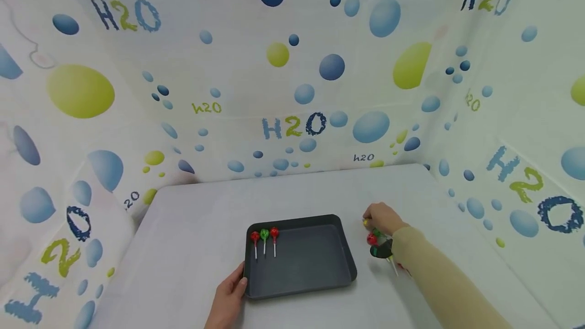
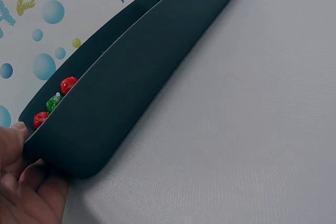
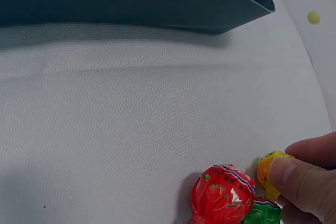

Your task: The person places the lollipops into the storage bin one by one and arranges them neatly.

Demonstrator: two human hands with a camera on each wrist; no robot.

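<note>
Left hand (image 1: 229,288) grips dark tray (image 1: 306,263), three lollipops (image 1: 264,234) inside; right hand (image 1: 385,218) pinches yellow sweet (image 1: 365,223).

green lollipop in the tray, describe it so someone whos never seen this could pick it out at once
On the white table is a dark tray, gripped by the left hand. In its far left corner, three lollipops lie side by side. The green lollipop is the middle one, set apart by its colour from the red lollipops on either side.

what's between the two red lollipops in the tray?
One green lollipop, lying in the tray with them. Head view shows it clearly; the left wrist view shows it there too.
</note>
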